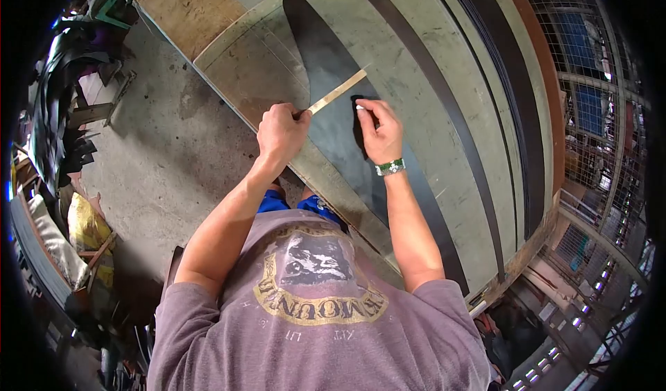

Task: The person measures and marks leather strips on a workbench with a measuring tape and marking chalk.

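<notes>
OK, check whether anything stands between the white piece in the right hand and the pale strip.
Nothing visible does. Between the white piece in the right hand and the pale strip, only the dark sheet shows, with a blacker patch, probably shadow.

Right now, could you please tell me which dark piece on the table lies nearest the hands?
The broad sheet beneath the right hand; the others are narrower.
</notes>
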Tool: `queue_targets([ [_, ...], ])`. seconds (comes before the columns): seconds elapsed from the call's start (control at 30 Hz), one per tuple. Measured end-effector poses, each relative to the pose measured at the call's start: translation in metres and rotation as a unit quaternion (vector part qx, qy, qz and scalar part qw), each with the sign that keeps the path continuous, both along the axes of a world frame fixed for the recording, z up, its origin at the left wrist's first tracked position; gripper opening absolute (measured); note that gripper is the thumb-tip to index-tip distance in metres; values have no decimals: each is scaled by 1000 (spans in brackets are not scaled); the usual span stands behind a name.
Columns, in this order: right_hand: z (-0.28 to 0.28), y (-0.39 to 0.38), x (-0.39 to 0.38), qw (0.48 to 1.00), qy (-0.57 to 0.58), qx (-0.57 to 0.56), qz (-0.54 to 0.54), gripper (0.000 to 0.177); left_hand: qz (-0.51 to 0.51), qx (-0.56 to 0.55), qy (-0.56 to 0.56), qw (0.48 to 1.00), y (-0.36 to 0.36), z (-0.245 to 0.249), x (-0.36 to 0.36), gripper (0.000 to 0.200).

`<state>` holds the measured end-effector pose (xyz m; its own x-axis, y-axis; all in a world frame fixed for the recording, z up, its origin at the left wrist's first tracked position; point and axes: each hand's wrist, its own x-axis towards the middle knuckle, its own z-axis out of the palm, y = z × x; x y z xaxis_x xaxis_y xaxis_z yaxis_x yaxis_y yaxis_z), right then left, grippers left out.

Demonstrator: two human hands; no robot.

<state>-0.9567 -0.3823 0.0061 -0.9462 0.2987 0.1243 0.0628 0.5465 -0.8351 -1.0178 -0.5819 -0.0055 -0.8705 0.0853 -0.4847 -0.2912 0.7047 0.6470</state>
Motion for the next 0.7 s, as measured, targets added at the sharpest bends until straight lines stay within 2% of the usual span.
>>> queue_targets([
  [0.13,-12,-13,-3,997,-26,-61,-36,13,2,1,-2,1000,0,-1,-1,28],
  [0.27,-16,-16,-15,999,28,-21,-29,11,2,2,-9,1000,1,-1,-1,29],
  [0.5,-27,-17,-19,997,-2,-44,-69,12,-4,10,-8,1000,0,0,-2,30],
  [0.6,-32,-17,-16,988,-12,-109,-110,11,-3,10,-3,1000,0,-1,-2,30],
  [0.7,-27,-17,-9,986,-9,-123,-116,10,-11,10,-1,1000,0,-1,-3,30],
])
